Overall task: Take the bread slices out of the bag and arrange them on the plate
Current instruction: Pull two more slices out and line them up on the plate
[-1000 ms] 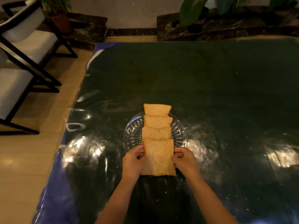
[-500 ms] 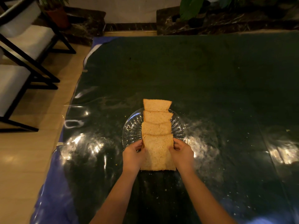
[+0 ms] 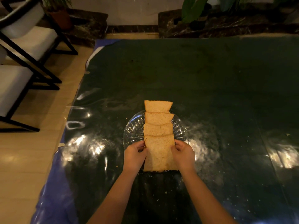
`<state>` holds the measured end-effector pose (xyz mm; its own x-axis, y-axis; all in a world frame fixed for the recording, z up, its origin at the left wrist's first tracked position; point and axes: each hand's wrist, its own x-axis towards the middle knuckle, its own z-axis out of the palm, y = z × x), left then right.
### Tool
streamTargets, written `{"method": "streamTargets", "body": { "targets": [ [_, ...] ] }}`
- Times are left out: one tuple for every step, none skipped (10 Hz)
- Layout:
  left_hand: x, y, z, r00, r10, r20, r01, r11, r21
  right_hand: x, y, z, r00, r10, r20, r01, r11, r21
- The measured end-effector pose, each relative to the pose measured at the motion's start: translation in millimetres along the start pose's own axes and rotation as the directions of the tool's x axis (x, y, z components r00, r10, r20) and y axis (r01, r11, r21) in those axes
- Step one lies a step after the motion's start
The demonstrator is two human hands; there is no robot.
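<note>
A table is covered by a dark green cloth under a clear, glossy plastic sheet; a blue underlayer is exposed along the left edge. Pale crumbs are scattered over the near surface. Two black-framed chairs with white cushions are placed at the left on a light wooden floor. Potted plants are ranged along the far wall.

Looks like a home living or dining space, maybe a lounge.

Past the fingers: a big table under shiny plastic sheeting, white-cushioned black-frame chairs off to their left on wood flooring, potted plants along the far wall.
</note>
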<state>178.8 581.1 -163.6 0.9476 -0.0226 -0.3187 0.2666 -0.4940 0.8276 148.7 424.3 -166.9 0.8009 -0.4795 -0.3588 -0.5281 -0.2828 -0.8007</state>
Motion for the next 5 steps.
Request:
{"method": "streamTargets", "body": {
  "targets": [
    [4,1,-1,1.0,-0.001,-0.001,0.001,1.0,0.027,2,-1,0,1.0,0.009,0.006,-0.009,1.0,-0.019],
    [8,0,-2,1.0,-0.013,0.004,0.013,0.999,0.04,5,-1,-1,1.0,0.0,0.006,0.0,1.0,-0.023],
    [9,-1,-5,0.999,-0.042,0.005,0.042,0.998,0.047,3,-3,-4,1.0,0.008,0.013,-0.008,0.999,-0.042],
    [17,7,-13,0.995,-0.094,0.021,0.094,0.995,0.024,6,-12,-13,0.999,0.045,-0.003,-0.045,0.997,-0.056],
    [22,23,-24,0.997,-0.075,0.031,0.075,0.997,0.017,6,-31,-24,0.999,0.03,-0.02,-0.032,0.997,-0.071]
  ]
}}
